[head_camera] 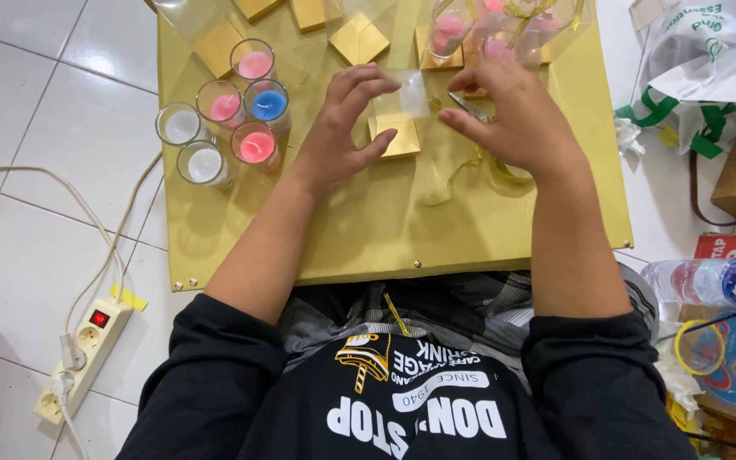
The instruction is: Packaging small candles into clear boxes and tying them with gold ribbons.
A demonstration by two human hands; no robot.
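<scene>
Two hands at work on one small clear box (409, 95) with a gold square base (399, 136), standing on the gold board (368, 230).

Item 1, clear box: upright on its gold base, between the two hands, just beyond the left thumb and touching the left fingertips on its near-left side.

Item 2, left hand (338, 128): fingers (359, 85) spread and curved around the box's left wall, thumb against the base; a loose steadying hold, not a clamp.

Item 3, right hand (517, 115): thumb and forefinger pinched together on what looks like a thin metal tool or strip (468, 106) at the box's right edge; what it is cannot be told for sure.

Step in hand, as judged: assembling or closing the clear box on its base. Next move likely calls for keeping the left fingers steady while the right fingers work the right-hand edge.

Item 4, gold ribbon (479, 166): loose loops lying just under the right palm.

Item 5, six glass candles (257, 145): pink, blue and white, clustered left of the left wrist, apart from it.

Item 6, packed boxes with pink candles (449, 30): beyond the right fingertips.

Item 7, power strip (87, 341): on the tiled floor, well apart from the left elbow.

Item 8, water bottle (709, 281): beside the right forearm.
</scene>
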